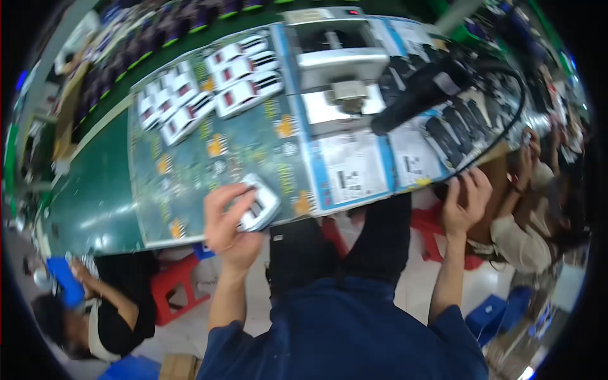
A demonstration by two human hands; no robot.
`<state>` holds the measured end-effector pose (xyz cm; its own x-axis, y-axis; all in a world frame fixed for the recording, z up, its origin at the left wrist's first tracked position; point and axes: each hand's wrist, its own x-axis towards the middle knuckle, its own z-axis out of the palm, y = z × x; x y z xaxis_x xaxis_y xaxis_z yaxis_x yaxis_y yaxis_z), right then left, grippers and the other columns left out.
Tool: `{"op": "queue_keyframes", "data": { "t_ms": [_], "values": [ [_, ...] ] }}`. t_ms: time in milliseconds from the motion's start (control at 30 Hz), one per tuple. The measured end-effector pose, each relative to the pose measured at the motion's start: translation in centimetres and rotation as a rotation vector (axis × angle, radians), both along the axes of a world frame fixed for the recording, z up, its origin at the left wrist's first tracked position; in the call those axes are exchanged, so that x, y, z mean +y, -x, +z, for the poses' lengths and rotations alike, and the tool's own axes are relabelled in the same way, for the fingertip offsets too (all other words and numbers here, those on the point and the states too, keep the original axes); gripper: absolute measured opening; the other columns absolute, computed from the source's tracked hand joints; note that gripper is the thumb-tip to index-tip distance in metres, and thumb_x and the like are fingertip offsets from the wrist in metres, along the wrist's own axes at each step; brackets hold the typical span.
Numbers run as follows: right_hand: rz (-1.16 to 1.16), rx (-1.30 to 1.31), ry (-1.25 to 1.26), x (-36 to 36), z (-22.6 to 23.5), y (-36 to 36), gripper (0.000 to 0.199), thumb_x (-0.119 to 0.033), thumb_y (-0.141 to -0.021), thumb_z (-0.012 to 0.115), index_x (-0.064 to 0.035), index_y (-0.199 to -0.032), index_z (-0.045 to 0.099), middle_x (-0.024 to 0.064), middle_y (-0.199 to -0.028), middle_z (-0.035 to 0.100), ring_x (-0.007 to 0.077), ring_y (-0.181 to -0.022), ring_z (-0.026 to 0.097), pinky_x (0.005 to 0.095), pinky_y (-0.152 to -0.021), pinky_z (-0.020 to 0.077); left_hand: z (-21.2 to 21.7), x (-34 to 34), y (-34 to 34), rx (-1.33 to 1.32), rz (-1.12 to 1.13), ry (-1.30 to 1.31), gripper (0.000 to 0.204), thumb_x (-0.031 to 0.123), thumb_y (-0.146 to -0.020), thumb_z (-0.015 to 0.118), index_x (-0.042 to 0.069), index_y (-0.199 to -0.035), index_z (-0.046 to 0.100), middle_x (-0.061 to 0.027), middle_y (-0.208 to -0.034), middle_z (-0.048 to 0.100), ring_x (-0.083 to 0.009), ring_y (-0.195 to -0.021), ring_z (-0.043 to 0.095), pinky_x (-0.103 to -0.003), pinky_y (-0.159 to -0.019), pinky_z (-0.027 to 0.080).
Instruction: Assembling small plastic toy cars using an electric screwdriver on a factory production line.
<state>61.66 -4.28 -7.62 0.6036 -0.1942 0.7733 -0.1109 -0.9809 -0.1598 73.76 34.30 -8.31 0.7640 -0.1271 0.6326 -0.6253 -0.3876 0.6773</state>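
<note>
Nearest the lens: your dark blue shirt [348,335], with your black trousers [378,244] beyond it, under the front edge of the bench [95,209].

Your left hand [233,218] holds one white device [261,206], fingers curled over its left side and upper face. It is at the front edge of the patterned green mat [250,155], dark slots showing; whether its underside touches the mat, you cannot tell. Your right hand [467,202] looks unburdened, fingers loosely spread and half bent, just by the bench's front edge, near the black cable [516,111]. Contact there unclear.

Handling, as judged: grip the device by its rim, keep your fingertips off the slots, hold it level and bring it inward from the edge. Bring the right hand across as second support, clear of the cable.

Counts:
- White device in hand: 1.
- White units on the mat: two clusters, left [179,128] roughly 5, right [234,102] roughly 6; blur and overlap prevent a firm tally.
- Metal fixture [342,66]: 1.
- Thick black cylinder [411,101]: 1.
- Black pieces [443,142] at right: several, too merged to count.
- Co-workers: one at left [120,323], at least one at right [522,240].
</note>
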Motion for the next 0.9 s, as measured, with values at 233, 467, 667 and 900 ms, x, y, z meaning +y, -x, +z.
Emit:
{"op": "queue_keyframes", "data": {
  "t_ms": [233, 467, 667, 900],
  "values": [
    [0.076, 0.048, -0.04, -1.2, -1.3, 0.2, 0.025, 0.003, -0.08, 0.072, 0.0008, -0.104, 0.068, 0.0123, -0.114, 0.066, 0.0317, -0.109, 0.058, 0.0407, -0.096, 0.0448, -0.5, 0.8, 1.5, -0.034, 0.011, 0.022, 0.049, -0.012, -0.057, 0.062, 0.004, -0.101, 0.073, -0.0115, -0.104, 0.067, -0.0301, -0.097, 0.062, -0.038, -0.084, 0.05],
    [0.106, 0.214, 0.134, -2.8, -0.5, -4.1, 0.037, -0.016, -0.073, 0.081, -0.0021, -0.106, 0.069, 0.0132, -0.109, 0.067, 0.0344, -0.102, 0.06, 0.0428, -0.09, 0.0467, -0.2, 1.2, 1.2, 0.004, -0.005, 0.009, 0.045, -0.01, -0.059, 0.066, 0.005, -0.101, 0.073, -0.0114, -0.104, 0.067, -0.0293, -0.095, 0.063, -0.037, -0.083, 0.05],
    [0.142, 0.172, 0.157, -3.0, -2.7, -5.5, 0.033, -0.017, -0.078, 0.079, -0.0016, -0.105, 0.068, 0.0145, -0.102, 0.069, 0.0334, -0.093, 0.065, 0.042, -0.082, 0.0508, -0.9, 2.0, 1.2, 0.027, 0.024, -0.058, 0.035, -0.008, -0.069, 0.07, -0.001, -0.103, 0.069, -0.0154, -0.104, 0.065, -0.029, -0.096, 0.062, -0.035, -0.086, 0.048],
    [0.178, 0.05, 0.048, -3.8, -4.8, -4.1, 0.029, -0.002, -0.079, 0.075, 0.0027, -0.106, 0.067, 0.0174, -0.107, 0.069, 0.0325, -0.095, 0.066, 0.0385, -0.085, 0.052, -2.6, 1.7, 0.6, -0.008, 0.089, 0.004, 0.038, -0.009, -0.069, 0.07, 0.001, -0.105, 0.067, -0.016, -0.105, 0.064, -0.034, -0.097, 0.061, -0.043, -0.087, 0.049]
  ]
}}
